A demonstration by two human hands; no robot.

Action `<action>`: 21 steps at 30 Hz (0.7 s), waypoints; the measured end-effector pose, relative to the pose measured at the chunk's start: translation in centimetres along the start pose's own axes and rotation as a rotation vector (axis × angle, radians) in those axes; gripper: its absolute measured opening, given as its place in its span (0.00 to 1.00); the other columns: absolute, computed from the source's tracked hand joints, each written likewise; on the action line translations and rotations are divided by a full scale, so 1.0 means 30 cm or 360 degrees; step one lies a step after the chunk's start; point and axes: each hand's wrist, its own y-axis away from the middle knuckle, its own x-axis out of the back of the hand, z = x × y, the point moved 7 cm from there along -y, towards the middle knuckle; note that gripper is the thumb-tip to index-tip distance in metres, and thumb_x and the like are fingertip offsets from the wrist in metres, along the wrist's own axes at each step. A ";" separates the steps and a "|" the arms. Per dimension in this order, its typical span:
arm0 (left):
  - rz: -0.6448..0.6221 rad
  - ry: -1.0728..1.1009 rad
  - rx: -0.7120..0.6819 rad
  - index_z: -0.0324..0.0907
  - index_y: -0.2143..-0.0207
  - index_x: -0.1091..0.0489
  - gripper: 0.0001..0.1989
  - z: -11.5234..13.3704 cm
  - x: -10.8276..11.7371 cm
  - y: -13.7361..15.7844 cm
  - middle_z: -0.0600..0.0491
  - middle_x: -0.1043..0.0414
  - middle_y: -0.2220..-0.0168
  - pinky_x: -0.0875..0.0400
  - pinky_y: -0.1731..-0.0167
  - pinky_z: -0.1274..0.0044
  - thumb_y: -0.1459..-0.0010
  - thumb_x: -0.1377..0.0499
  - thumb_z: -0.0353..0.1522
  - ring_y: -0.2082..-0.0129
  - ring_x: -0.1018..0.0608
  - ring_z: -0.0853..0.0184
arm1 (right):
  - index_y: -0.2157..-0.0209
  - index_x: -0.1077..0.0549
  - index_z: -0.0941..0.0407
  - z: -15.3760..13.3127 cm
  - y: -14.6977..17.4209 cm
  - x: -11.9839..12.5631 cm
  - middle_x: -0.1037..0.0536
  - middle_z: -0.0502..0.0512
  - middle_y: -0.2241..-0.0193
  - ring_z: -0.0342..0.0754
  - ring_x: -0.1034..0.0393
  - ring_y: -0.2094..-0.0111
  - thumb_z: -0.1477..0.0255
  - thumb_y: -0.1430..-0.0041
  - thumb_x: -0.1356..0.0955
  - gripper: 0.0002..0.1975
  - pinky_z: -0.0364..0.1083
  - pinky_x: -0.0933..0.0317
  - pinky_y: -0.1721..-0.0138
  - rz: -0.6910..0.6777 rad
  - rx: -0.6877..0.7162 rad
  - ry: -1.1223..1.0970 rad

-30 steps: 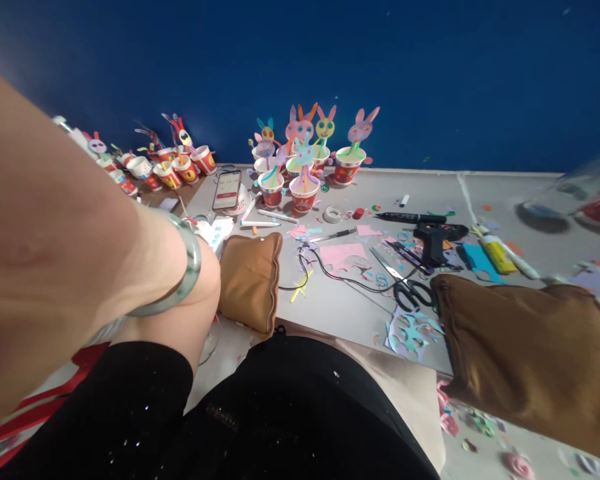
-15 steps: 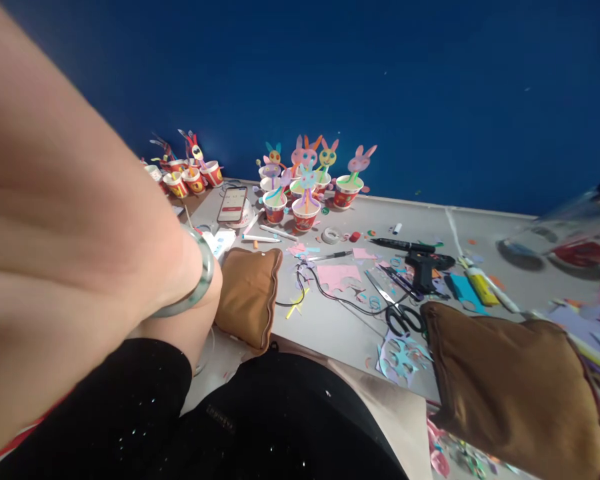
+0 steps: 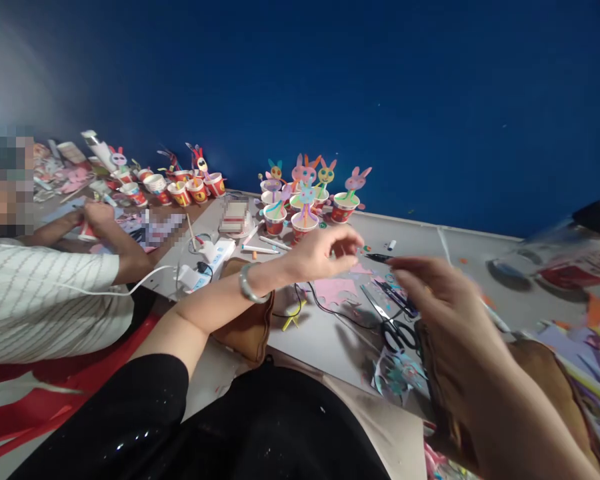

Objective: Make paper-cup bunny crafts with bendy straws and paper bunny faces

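Observation:
My left hand (image 3: 330, 253), with a jade-green bangle (image 3: 254, 283) at the wrist, hovers over the table in front of the cups. Its fingers are loosely curled and apart from the thumb, with nothing visible between them. Blurred by motion, my right hand (image 3: 437, 293) is over the right part of the table. Its fingertips are by a black marker (image 3: 379, 257), whose far end they cover; whether they touch it I cannot make out. Beneath the hands are scissors (image 3: 393, 323) with black handles, cut pink paper (image 3: 335, 291) and pale blue paper scraps (image 3: 397, 373).
Red paper cups (image 3: 345, 208) with paper rabbit figures stand by the blue wall. A power strip (image 3: 213, 263), brown cushions (image 3: 245, 327) and a clear jar (image 3: 570, 260) surround the work area. A co-worker's hands (image 3: 97, 212) are at the left, beside more cups.
My left arm has swung from close before the camera down over the table, uncovering the co-worker. My right hand has come into view from the right. The view has shifted slightly.

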 end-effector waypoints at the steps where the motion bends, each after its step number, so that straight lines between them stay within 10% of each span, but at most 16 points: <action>1: -0.0292 -0.0248 0.0188 0.42 0.58 0.26 0.09 -0.081 -0.076 -0.004 0.51 0.21 0.65 0.27 0.63 0.74 0.43 0.38 0.30 0.65 0.20 0.66 | 0.48 0.25 0.56 0.014 -0.019 -0.047 0.19 0.61 0.52 0.53 0.23 0.55 0.64 0.31 0.34 0.16 0.51 0.29 0.54 -0.0194 -0.0047 0.0093; 5: -0.0871 -0.1042 0.0499 0.39 0.59 0.25 0.09 -0.268 -0.232 0.017 0.43 0.21 0.57 0.28 0.55 0.68 0.45 0.36 0.28 0.54 0.20 0.55 | 0.47 0.23 0.58 0.107 -0.068 -0.186 0.17 0.63 0.54 0.59 0.21 0.55 0.67 0.34 0.35 0.18 0.50 0.33 0.57 -0.0831 -0.0267 0.0849; 21: -0.0833 -0.0758 0.0649 0.42 0.67 0.28 0.10 -0.384 -0.287 0.022 0.49 0.24 0.67 0.32 0.62 0.72 0.54 0.37 0.22 0.62 0.22 0.58 | 0.62 0.19 0.54 0.279 -0.082 -0.014 0.16 0.60 0.60 0.53 0.23 0.59 0.69 0.37 0.34 0.11 0.46 0.43 0.65 -0.0930 -0.0476 0.1084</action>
